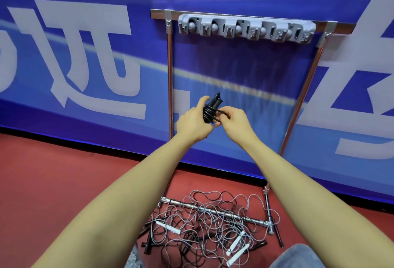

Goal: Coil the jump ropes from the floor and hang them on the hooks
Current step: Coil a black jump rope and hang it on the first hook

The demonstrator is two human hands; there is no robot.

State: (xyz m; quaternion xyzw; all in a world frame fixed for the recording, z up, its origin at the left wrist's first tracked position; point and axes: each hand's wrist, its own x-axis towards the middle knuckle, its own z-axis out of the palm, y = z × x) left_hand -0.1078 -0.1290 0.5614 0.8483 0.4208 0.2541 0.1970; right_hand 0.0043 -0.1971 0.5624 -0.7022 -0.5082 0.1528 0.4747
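In hand: black jump rope wound round its handles (211, 109), gripped by left hand (193, 122), loose loop pinched by right hand (233, 121) | Done: grey plastic hook rail (245, 28) seen bare | Left: tangled grey and black ropes (204, 225) on red floor (64, 171).

Two bare arms reach out. The left hand (193, 124) holds a black jump rope (211, 110) wound around its handles. The right hand (233, 122) pinches a loop of it. Up on the blue wall (85, 12), a gray hook rack (246, 29) sits on a metal frame (170, 71). More tangled ropes (204, 223) lie on the red floor (53, 171).
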